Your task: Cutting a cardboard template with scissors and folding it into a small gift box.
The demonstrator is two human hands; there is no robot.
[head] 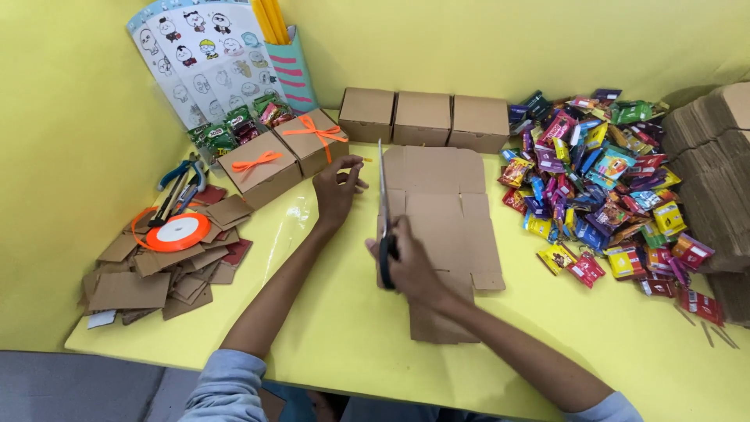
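From my remote seat I took the flat cardboard box blank [441, 227] as my landmark, lying unfolded on the yellow table [328, 328] in the middle of the view. To its right spread the biggest clutter, a heap of bright sweet packets [601, 187], and beyond that a stack of brown cardboard sheets [715, 180]. Behind the blank stood a row of three plain folded boxes [422, 117]; to its left rear sat two boxes tied with orange bows [285, 156]. Far to its left lay a pile of cardboard offcuts [156, 273] with an orange ribbon spool [178, 232] on top. My right hand [406, 266] was closed around the dark handles of the scissors [383, 211], which stood along the blank's left edge, blades pointing away from me; I could not tell whether the blades were open. My left hand [336, 187] rested just left of the blank, fingers loosely curled and pinching what looked like a thin orange strip [361, 160], too small to be sure. I judged the blank light and stiff across its panels but floppy at the creases, easily bent or torn, best held flat by a broad panel near the cut. It lay touching my right hand, just beside the left.
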